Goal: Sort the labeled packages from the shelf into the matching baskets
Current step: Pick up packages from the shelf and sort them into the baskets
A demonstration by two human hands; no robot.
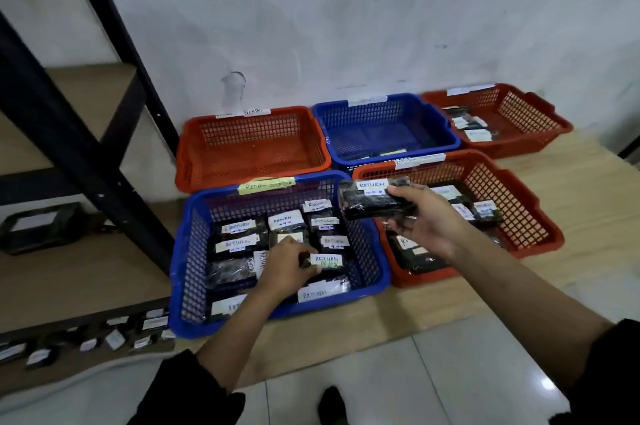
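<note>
Near blue basket [194, 251], front left on the floor: yellow tag on its far rim, filled with dark wrapped packages bearing white "RETURN" labels.
Left hand [285, 267]: lowered into this basket, fingers curled, pinching the end of a labelled package [327, 261] that lies among the others.
Right hand [420, 216]: raised between the two front baskets, fingers and thumb wrapped round a dark package [372, 202] with a "RETURN" label, held level in the air.
Near red basket [519, 213], front right: several labelled packages inside.
Back row against the wall: red basket [249, 147], blue basket [384, 126], red basket [502, 116], each tagged on the rim.
Shelf [86, 272], left: small labelled packages [114, 338] on the lowest board.
</note>
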